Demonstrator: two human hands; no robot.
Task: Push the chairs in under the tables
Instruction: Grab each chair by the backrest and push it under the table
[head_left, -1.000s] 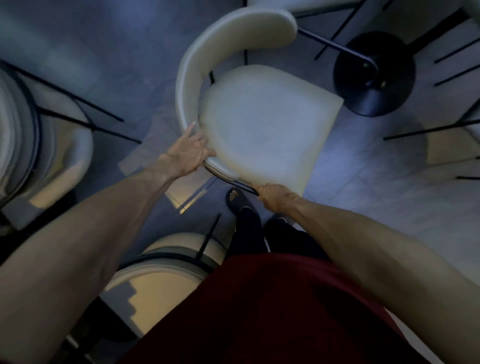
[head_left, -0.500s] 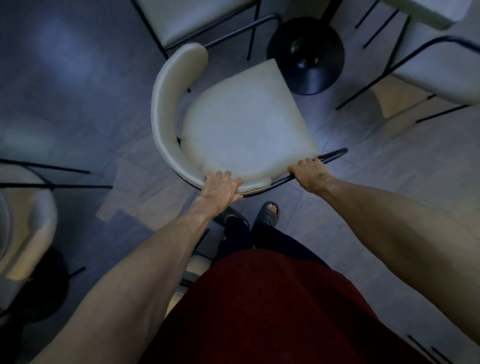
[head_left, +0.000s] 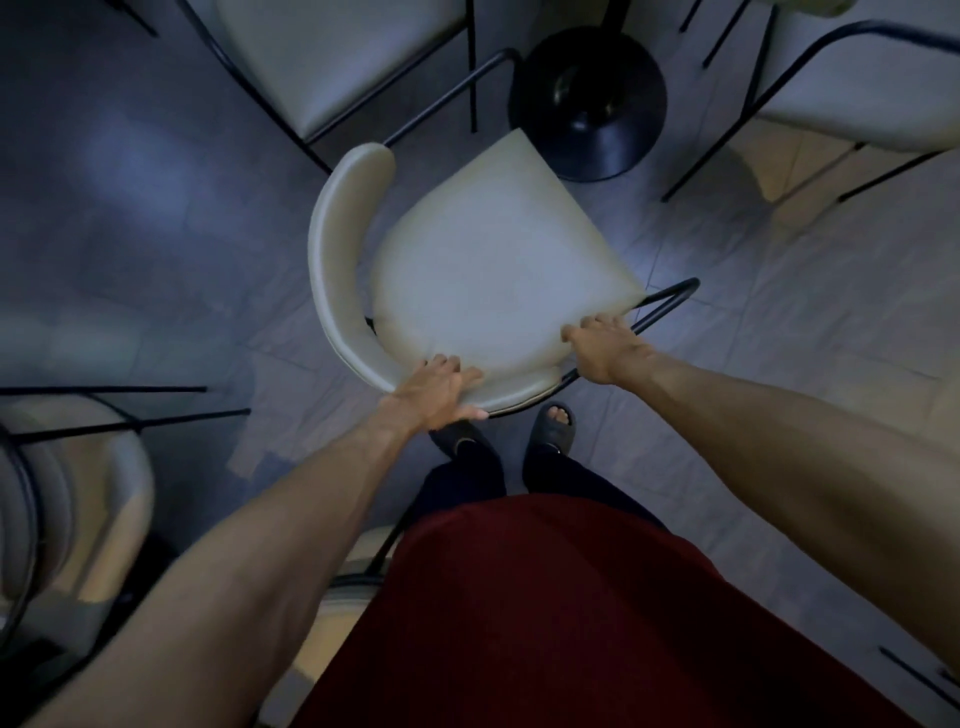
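A cream chair with a curved backrest and a black metal frame stands in front of me, seen from above. My left hand grips the near end of its curved backrest. My right hand holds the near edge of the seat by the black frame bar. The seat's far corner points toward the round black table base. The tabletop itself is out of view.
Another cream chair stands at the top left, a third at the top right. A rounded chair back is close on my left, one more lies just behind my legs. My sandalled feet stand under the held chair's edge.
The chair has swung round and moved toward the black table base. My left hand shifted from the backrest's side to its near end; my right hand moved along the seat edge.
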